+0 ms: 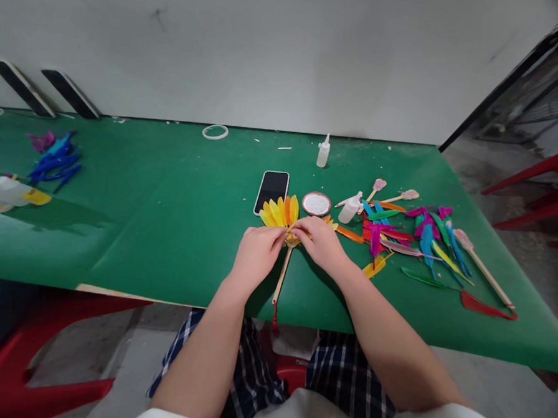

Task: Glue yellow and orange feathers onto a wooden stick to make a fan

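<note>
A feather fan (279,211) with yellow and orange feathers lies at the table's near side. Its wooden handle (283,275) points toward me, and a red tassel (274,315) hangs from the end over the table edge. My left hand (260,252) pinches the feather bases from the left, fingers closed. From the right, my right hand (322,244) is also closed at the same spot, its fingertips close to the left ones. The fingers cover part of the fan's head, and more orange-yellow feathers (329,221) show behind my right hand.
Beyond the fan lie a phone (272,190) and a round dish of white stuff (317,203). Squeeze bottles (351,208) stand nearby. Loose coloured feathers (394,234) and a tasselled stick (486,270) spread rightward. Blue feathers (57,160) and a co-worker's sleeve (2,191) are left.
</note>
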Demonstrator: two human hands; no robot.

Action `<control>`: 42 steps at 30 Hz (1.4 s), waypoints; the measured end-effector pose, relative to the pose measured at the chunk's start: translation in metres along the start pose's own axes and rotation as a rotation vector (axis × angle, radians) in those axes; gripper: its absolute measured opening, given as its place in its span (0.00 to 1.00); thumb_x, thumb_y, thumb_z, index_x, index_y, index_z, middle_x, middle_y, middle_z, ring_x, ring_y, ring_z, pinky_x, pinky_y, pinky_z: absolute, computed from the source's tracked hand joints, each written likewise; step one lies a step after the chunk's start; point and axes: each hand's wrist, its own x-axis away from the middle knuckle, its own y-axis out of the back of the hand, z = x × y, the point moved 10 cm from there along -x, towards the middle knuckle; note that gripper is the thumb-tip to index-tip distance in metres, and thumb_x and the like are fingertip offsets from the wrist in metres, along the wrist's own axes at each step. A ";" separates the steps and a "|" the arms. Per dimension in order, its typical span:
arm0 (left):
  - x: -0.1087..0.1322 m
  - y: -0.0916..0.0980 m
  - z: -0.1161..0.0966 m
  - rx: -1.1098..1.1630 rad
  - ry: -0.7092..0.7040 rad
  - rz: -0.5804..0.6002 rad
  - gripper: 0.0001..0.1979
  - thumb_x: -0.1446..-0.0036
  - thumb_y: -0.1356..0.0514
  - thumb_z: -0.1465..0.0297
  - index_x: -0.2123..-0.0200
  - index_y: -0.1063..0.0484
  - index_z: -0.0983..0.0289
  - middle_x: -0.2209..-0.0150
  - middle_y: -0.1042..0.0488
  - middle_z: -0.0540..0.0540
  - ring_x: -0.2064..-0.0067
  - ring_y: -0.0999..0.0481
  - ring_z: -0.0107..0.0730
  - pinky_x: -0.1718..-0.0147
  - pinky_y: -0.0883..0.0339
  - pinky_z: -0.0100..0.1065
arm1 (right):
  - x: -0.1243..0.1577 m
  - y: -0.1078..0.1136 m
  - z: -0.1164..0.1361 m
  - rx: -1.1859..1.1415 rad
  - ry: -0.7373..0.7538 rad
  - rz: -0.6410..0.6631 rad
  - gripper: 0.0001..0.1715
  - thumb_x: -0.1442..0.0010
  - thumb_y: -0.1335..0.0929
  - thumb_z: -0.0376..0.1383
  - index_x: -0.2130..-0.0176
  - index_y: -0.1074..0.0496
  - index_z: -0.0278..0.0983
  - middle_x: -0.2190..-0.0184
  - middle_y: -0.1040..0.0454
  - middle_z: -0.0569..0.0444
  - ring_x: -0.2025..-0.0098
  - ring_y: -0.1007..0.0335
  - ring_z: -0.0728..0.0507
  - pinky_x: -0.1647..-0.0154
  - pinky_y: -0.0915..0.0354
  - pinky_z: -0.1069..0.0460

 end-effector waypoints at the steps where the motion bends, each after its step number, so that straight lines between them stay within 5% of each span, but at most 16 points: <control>1: 0.000 0.001 0.001 0.044 -0.001 0.003 0.10 0.42 0.49 0.70 0.65 0.28 0.63 0.70 0.24 0.52 0.69 0.27 0.30 0.68 0.39 0.31 | 0.000 0.001 -0.001 -0.006 -0.008 0.014 0.07 0.42 0.37 0.32 0.67 0.30 0.35 0.69 0.27 0.51 0.64 0.34 0.46 0.61 0.40 0.52; 11: 0.004 0.005 -0.003 0.204 -0.047 0.044 0.09 0.42 0.48 0.70 0.68 0.28 0.62 0.73 0.25 0.49 0.69 0.28 0.27 0.67 0.39 0.30 | 0.001 0.002 0.000 -0.177 -0.052 0.082 0.07 0.45 0.37 0.28 0.69 0.30 0.36 0.71 0.27 0.54 0.67 0.33 0.49 0.65 0.39 0.55; 17: 0.004 0.007 0.007 0.117 0.001 0.025 0.10 0.42 0.49 0.69 0.67 0.28 0.62 0.72 0.25 0.49 0.70 0.28 0.28 0.68 0.39 0.30 | 0.000 0.005 -0.009 -0.223 -0.123 0.042 0.05 0.46 0.35 0.30 0.70 0.29 0.36 0.71 0.25 0.56 0.69 0.31 0.50 0.66 0.39 0.56; 24: 0.004 0.011 0.007 0.153 0.015 -0.046 0.12 0.43 0.47 0.64 0.59 0.28 0.62 0.60 0.24 0.53 0.59 0.26 0.32 0.59 0.36 0.34 | 0.000 0.010 -0.012 -0.110 -0.154 0.033 0.05 0.45 0.35 0.32 0.70 0.28 0.36 0.72 0.25 0.55 0.70 0.31 0.49 0.68 0.40 0.55; 27: 0.004 0.009 0.009 0.148 0.042 -0.070 0.11 0.44 0.46 0.65 0.61 0.27 0.62 0.62 0.23 0.54 0.61 0.25 0.33 0.61 0.35 0.34 | 0.000 0.010 -0.012 -0.143 -0.146 0.027 0.05 0.46 0.35 0.32 0.69 0.28 0.37 0.72 0.24 0.55 0.69 0.30 0.49 0.67 0.39 0.55; 42: 0.001 -0.007 0.008 0.274 0.073 0.083 0.12 0.42 0.49 0.68 0.61 0.26 0.60 0.66 0.22 0.51 0.63 0.25 0.31 0.62 0.34 0.31 | 0.000 0.016 -0.008 -0.172 -0.102 -0.003 0.08 0.45 0.35 0.32 0.66 0.26 0.39 0.67 0.23 0.56 0.64 0.28 0.48 0.61 0.35 0.53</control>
